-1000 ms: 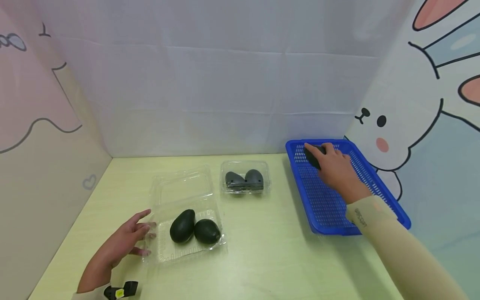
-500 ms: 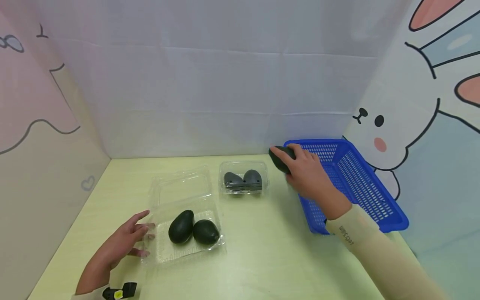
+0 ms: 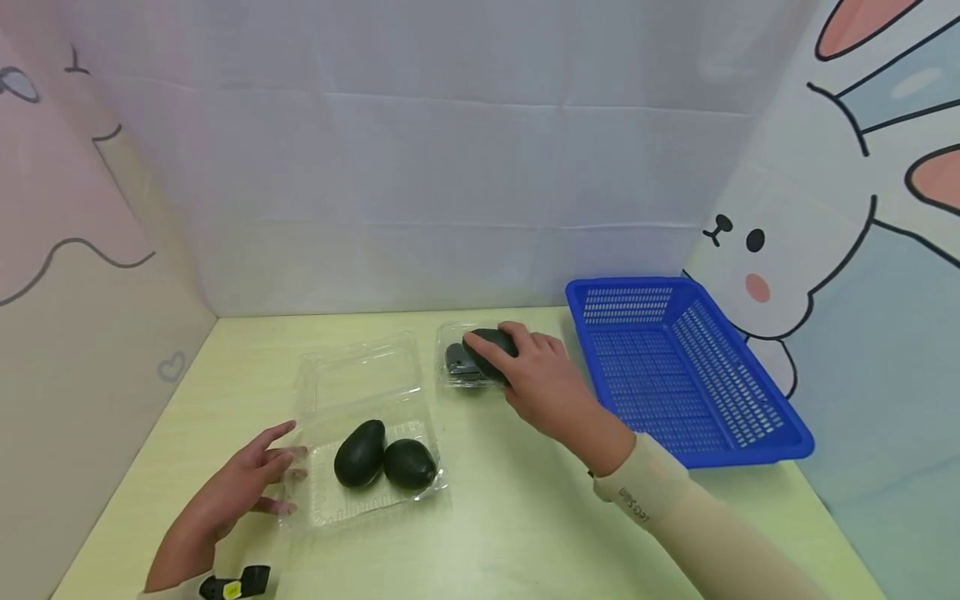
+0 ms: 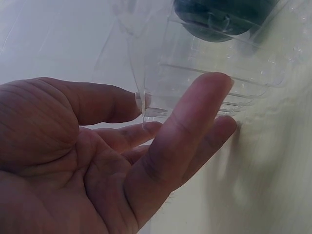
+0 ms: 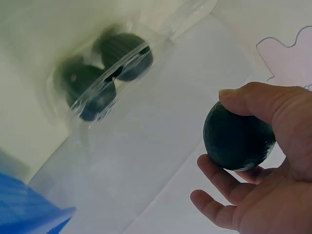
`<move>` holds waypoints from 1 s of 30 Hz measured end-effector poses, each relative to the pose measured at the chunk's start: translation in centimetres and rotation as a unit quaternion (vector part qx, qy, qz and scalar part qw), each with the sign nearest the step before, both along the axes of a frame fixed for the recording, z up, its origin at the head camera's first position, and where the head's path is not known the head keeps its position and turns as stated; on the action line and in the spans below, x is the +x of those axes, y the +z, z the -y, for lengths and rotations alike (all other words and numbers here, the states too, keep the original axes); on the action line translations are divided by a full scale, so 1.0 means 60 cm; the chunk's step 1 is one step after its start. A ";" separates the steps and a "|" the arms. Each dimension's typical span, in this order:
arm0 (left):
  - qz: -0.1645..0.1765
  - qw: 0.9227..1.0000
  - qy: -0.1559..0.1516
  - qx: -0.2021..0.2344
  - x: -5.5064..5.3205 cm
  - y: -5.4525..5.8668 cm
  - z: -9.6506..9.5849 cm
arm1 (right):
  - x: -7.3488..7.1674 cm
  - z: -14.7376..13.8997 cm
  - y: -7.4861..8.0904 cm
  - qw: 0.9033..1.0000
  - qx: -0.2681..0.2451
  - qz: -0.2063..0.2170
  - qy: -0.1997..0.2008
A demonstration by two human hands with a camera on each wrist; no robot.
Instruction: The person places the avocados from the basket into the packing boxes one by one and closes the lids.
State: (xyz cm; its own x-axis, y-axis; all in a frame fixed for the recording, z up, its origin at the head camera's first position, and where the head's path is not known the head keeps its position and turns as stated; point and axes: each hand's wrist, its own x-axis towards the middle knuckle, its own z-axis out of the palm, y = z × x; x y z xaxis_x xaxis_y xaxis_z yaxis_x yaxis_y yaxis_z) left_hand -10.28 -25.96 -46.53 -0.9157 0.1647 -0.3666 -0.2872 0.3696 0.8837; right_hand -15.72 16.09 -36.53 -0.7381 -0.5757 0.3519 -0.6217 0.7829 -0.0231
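My right hand point(image 3: 543, 375) grips a dark green avocado point(image 3: 491, 352) with thumb and fingers. In the head view it overlaps a small lidded clear box point(image 3: 450, 379) with two avocados inside, seen whole in the right wrist view point(image 5: 105, 78). At the left, an open clear plastic clamshell box point(image 3: 337, 510) lies with its lid folded back. Two avocados, one longer point(image 3: 360, 454) and one rounder point(image 3: 409, 464), sit in its base. My left hand point(image 3: 243, 483) touches the clamshell's left edge, its fingers extended; the thumb tip meets the plastic wall in the left wrist view.
A blue perforated basket point(image 3: 577, 321) stands at the right of the pale wooden table point(image 3: 525, 533). White cloth point(image 3: 450, 208) hangs behind the table, and printed cartoon panels stand at both sides.
My right hand has carried the avocado out of the blue basket and leftward over the table to the small lidded box. My left hand stays at the clamshell's edge.
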 end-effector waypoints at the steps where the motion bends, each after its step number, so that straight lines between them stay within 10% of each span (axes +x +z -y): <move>1: 0.004 1.000 0.002 -0.002 0.000 0.000 0.001 | 0.002 0.007 -0.003 1.000 0.000 0.002 0.006; 30: 0.001 1.000 -0.003 0.014 0.001 -0.007 0.006 | 0.089 0.181 -0.089 0.988 0.056 0.040 0.136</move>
State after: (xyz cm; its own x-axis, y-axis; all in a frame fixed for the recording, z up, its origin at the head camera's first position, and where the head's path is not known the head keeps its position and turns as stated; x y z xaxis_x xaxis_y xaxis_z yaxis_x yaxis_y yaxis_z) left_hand -10.22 -26.31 -46.95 -0.9140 0.1799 -0.3637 -0.2870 0.3470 0.8929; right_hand -10.39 5.25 -41.85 -0.5729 -0.7890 0.2219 -0.8096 0.5869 -0.0031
